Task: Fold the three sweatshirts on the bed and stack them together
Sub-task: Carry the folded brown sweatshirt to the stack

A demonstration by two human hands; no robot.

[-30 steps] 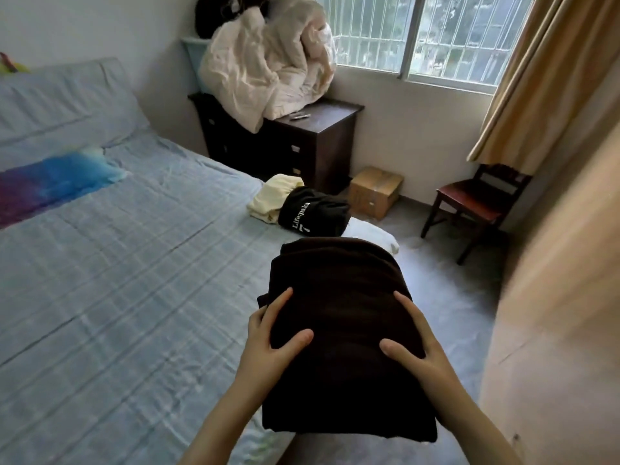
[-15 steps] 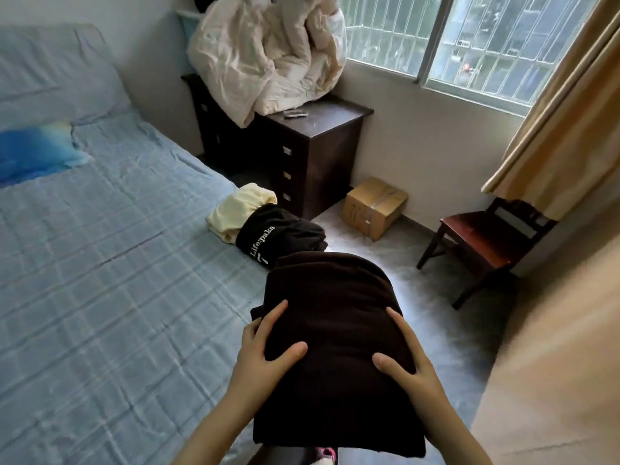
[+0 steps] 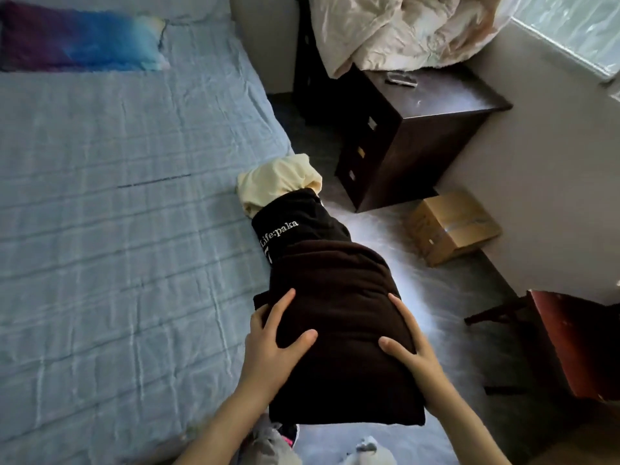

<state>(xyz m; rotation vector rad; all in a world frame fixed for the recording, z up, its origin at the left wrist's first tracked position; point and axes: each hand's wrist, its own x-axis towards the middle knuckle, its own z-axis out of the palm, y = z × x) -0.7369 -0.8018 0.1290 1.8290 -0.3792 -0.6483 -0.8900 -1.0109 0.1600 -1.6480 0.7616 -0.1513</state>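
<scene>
left hand [image 3: 275, 344] + right hand [image 3: 407, 349] grip folded brown sweatshirt [image 3: 335, 290] by both sides, to protect the fold | likely goal: onto black sweatshirt [image 3: 295, 223] overlapping yellow sweatshirt [image 3: 278, 182], bed [image 3: 117, 229] edge

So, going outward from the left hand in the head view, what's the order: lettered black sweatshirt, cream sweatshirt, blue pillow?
From the left hand, gripping the brown sweatshirt:
1. Lettered black sweatshirt, just ahead at the edge of the bed.
2. Cream sweatshirt, right behind it.
3. Blue pillow, far left at the bed's head.
</scene>
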